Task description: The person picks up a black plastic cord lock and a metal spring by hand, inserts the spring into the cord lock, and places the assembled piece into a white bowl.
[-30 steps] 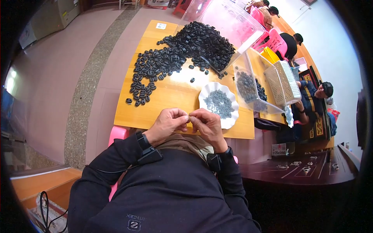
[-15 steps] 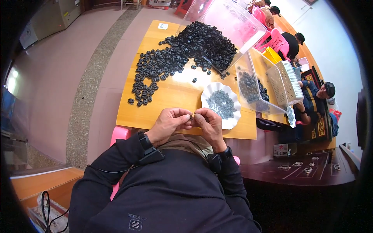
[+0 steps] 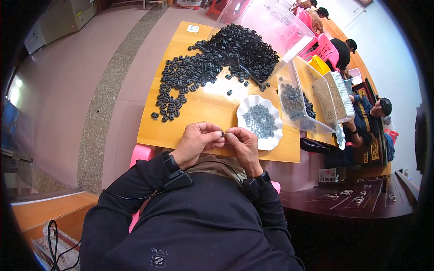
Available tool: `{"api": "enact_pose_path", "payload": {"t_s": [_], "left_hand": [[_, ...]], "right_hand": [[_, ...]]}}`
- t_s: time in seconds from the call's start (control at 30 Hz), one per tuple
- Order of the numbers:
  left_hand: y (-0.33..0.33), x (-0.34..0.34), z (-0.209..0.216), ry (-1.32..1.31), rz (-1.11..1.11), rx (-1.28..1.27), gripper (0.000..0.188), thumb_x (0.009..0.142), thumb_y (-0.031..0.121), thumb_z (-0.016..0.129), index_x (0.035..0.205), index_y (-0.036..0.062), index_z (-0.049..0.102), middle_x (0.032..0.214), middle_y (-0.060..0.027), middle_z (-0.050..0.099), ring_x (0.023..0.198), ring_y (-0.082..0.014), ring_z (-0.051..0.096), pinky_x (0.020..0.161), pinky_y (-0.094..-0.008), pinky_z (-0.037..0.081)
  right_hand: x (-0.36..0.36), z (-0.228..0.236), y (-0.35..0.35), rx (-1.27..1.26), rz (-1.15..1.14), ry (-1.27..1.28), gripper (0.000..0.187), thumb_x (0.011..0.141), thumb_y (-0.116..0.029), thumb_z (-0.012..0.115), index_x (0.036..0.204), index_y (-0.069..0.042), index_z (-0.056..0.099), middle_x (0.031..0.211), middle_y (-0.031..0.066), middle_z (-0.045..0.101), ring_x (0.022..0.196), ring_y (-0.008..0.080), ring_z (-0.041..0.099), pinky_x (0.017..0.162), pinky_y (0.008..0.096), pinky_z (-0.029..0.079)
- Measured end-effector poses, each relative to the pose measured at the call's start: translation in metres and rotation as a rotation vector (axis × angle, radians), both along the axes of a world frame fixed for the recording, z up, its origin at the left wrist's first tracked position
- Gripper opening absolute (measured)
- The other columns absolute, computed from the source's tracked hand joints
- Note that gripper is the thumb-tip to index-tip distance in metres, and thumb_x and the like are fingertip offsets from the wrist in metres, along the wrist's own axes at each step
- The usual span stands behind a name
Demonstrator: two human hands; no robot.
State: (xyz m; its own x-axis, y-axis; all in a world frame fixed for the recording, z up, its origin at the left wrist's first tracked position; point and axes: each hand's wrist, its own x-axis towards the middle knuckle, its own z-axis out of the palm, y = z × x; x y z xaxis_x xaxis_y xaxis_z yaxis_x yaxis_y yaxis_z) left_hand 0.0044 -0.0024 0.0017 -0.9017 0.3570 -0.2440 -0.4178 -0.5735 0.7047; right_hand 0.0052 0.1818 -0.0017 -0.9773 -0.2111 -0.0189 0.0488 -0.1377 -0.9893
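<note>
Fingertip to fingertip, my left hand (image 3: 199, 141) and my right hand (image 3: 244, 145) are closed in a pinch over the near edge of the table. Between them is a small dark piece (image 3: 223, 134), mostly hidden by the thumbs, so its kind cannot be made out. Just beyond my right hand, a white wavy-rimmed dish (image 3: 241, 109) holds many tiny grey pieces (image 3: 260, 121). A large heap of black oval pieces with two holes (image 3: 242, 49) covers the far part of the table, spreading toward the left edge.
The wooden table (image 3: 181, 133) carries a clear bin (image 3: 289, 74) at right with more black pieces inside. A large clear tub (image 3: 271, 27) lies tipped behind the heap. A white perforated basket (image 3: 337, 97) stands farther right. Other people (image 3: 373, 108) sit beyond.
My hands stay together, with the fingers shifting slightly around the small piece. The whole view has moved a little; the things on the table look the same.
</note>
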Motion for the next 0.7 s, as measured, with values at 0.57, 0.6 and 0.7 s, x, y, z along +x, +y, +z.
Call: {"api": "enact_pose_path", "payload": {"t_s": [0.57, 0.6, 0.7], "left_hand": [[0.0004, 0.0004, -0.0018, -0.009, -0.008, -0.006, 0.012, 0.089, 0.001, 0.062, 0.100, -0.0041, 0.061, 0.093, -0.0110, 0.066, 0.082, -0.0166, 0.068, 0.076, -0.0280, 0.059], [0.0001, 0.0005, -0.0016, -0.006, -0.010, -0.012, 0.012, 0.089, 0.001, 0.062, 0.100, -0.0040, 0.061, 0.093, -0.0109, 0.066, 0.082, -0.0166, 0.068, 0.076, -0.0281, 0.059], [-0.0001, 0.0002, -0.0028, 0.005, -0.013, -0.020, 0.011, 0.089, 0.001, 0.062, 0.100, -0.0036, 0.061, 0.092, -0.0106, 0.066, 0.080, -0.0166, 0.068, 0.075, -0.0282, 0.059]], "right_hand": [[0.0002, -0.0021, -0.0002, 0.060, -0.017, 0.022, 0.011, 0.092, -0.008, 0.063, 0.096, 0.003, 0.065, 0.083, 0.0020, 0.066, 0.074, 0.0065, 0.061, 0.065, 0.0199, 0.051], [0.0003, -0.0013, -0.0003, 0.060, -0.016, 0.022, 0.011, 0.092, -0.008, 0.063, 0.096, 0.003, 0.065, 0.083, 0.0020, 0.066, 0.074, 0.0065, 0.061, 0.065, 0.0199, 0.051], [0.0008, 0.0021, -0.0009, 0.105, -0.011, 0.029, 0.011, 0.092, -0.008, 0.064, 0.095, 0.003, 0.065, 0.082, 0.0023, 0.067, 0.072, 0.0065, 0.061, 0.065, 0.0200, 0.051]]}}
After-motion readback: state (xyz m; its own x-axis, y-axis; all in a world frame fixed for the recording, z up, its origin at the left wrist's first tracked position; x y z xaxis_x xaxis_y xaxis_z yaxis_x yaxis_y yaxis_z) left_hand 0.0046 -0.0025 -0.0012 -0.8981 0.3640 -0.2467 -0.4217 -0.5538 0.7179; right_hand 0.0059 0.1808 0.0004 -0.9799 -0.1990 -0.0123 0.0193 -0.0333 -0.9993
